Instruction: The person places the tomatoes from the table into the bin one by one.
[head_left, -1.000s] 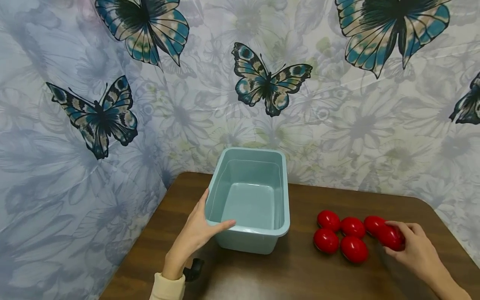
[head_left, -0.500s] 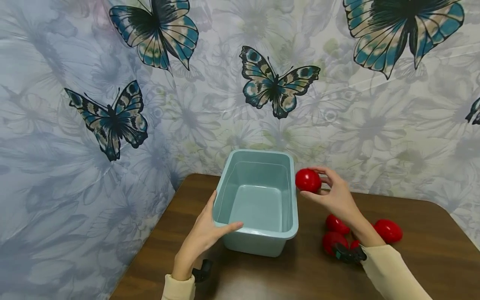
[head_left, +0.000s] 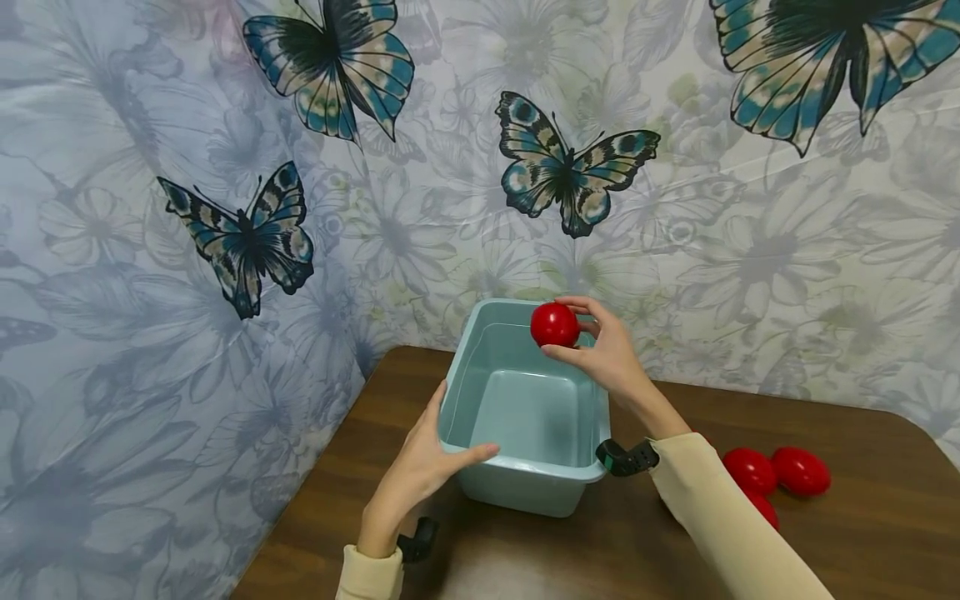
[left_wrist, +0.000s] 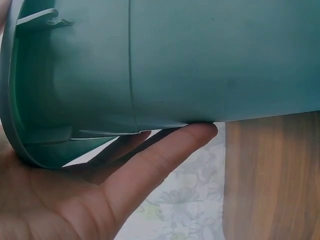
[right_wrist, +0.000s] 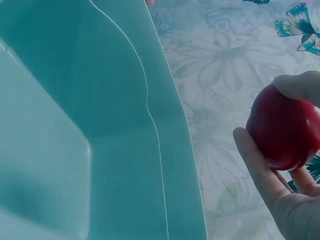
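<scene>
R hand [head_left: 611,358]: we pinch red egg [head_left: 555,324] over bin [head_left: 525,479], far end.
L hand [head_left: 420,467]: we clasp bin's near-left corner, steadying it.
Spare eggs [head_left: 776,475]: right of bin.

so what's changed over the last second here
The right hand took one red egg from the group on the table, lifted it and carried it left; it now holds it over the far end of the blue tub. The left hand has stayed on the tub's near left corner, and the tub hasn't moved.
</scene>
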